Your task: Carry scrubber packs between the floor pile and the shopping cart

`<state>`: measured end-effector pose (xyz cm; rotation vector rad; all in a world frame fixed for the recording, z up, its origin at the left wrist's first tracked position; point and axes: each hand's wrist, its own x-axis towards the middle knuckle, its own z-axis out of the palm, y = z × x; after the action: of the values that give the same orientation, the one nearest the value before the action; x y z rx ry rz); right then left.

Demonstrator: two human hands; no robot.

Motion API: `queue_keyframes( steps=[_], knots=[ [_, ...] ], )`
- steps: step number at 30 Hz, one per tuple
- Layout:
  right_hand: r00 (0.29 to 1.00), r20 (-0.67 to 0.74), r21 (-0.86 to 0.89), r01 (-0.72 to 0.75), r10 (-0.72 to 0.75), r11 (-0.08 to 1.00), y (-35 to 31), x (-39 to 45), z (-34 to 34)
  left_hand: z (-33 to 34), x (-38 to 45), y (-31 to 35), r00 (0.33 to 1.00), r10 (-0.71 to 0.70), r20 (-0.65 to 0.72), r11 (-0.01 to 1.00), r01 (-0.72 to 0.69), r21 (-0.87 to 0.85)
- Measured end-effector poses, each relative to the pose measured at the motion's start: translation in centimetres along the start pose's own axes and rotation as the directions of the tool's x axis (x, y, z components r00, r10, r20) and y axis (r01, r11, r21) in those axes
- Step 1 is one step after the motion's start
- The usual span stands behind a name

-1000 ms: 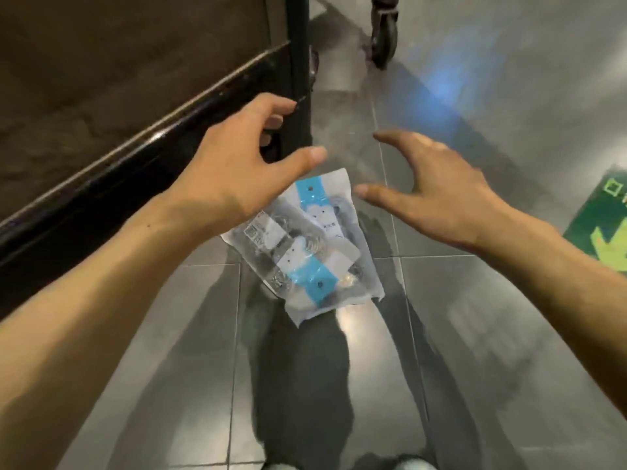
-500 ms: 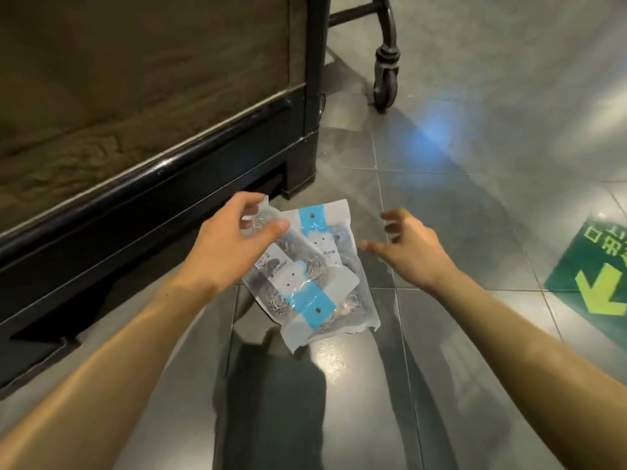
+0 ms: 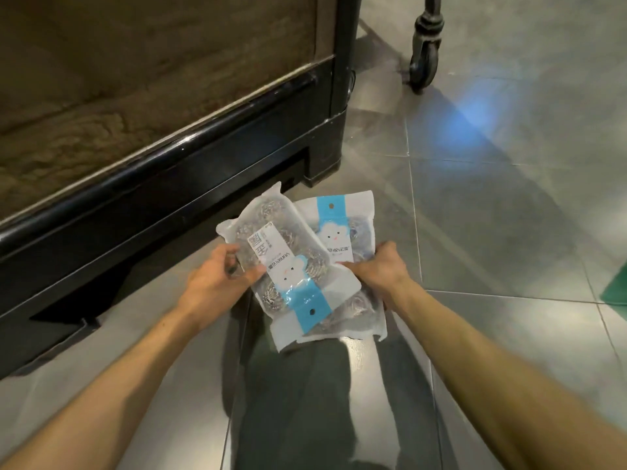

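Two clear packets of steel scouring balls lie overlapped on the grey tiled floor (image 3: 492,205), just in front of the black base of a shelf unit (image 3: 169,184). The upper packet (image 3: 288,273) runs on a slant, its long axis going from far left to near right, its blue header strip at the near end. The left hand (image 3: 217,283) grips its left long edge, thumb across the top and fingers curled round the side. The lower packet (image 3: 353,252) lies more nearly straight, near to far, with its blue header at the far end; the right hand (image 3: 383,269) clasps its right edge, fingers wrapped over it. Each hand thus sits on the outer side of its own packet, with the overlap between them.

Both packets carry a small white cloud face on the blue strip. Beneath it stand Latin letters and Chinese characters too small to read surely.

A black caster wheel (image 3: 424,59) stands far right.
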<state>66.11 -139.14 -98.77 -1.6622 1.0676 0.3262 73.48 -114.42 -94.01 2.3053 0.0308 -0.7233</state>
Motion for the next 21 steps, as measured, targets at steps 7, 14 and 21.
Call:
queue_keyframes(
  steps=[7, 14, 21],
  knots=[
    [0.952, 0.264, 0.413, 0.033, -0.155, 0.910, 1.0, -2.1, 2.1, 1.3, 1.9, -1.1, 0.952, -0.307, 0.007, 0.808, 0.265, -0.526],
    [0.921, 0.329, 0.454, 0.040, -0.210, 0.890, 1.7, -4.4, -0.4, 1.5, 2.5, 0.6, 0.924, -0.211, 0.318, 0.624, 0.378, -0.684],
    [0.964, 0.134, 0.515, 0.129, -0.228, 0.848, 0.6, -7.6, -8.2, 1.5, -0.2, 4.4, 0.961, 0.001, 0.277, 0.713, 0.194, -0.674]
  ],
)
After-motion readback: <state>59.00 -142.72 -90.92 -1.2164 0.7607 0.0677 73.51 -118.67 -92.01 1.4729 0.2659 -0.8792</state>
